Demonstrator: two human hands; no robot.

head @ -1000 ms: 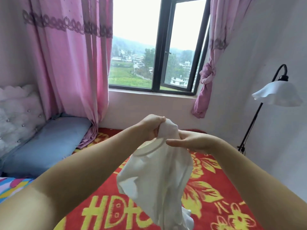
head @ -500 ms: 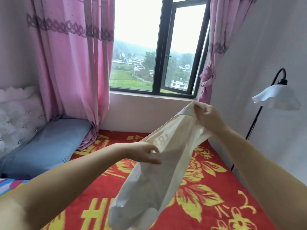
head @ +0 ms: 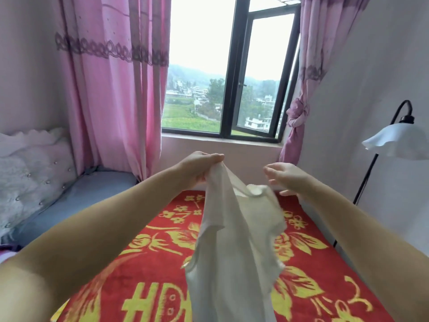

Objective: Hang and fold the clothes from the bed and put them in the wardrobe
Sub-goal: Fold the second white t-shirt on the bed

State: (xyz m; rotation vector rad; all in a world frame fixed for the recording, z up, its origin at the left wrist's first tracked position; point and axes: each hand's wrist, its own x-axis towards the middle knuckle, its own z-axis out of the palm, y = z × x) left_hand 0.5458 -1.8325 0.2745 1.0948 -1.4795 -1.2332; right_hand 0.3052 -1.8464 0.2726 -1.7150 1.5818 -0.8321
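The white T-shirt (head: 236,252) is hanging limp and creased over the red-and-yellow floral bedspread (head: 148,287), the left hand (head: 199,169) pinching its top edge, the right hand (head: 286,177) hovering loose-fingered just beside the collar, the window (head: 222,89) and pink curtains (head: 111,89) standing beyond.

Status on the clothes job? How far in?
Done: nothing visibly folded or hung; no wardrobe in view. In hand: left hand pinches a white garment held up over the red bedspread; right hand is open beside it. Left: fold or hang it, then store.
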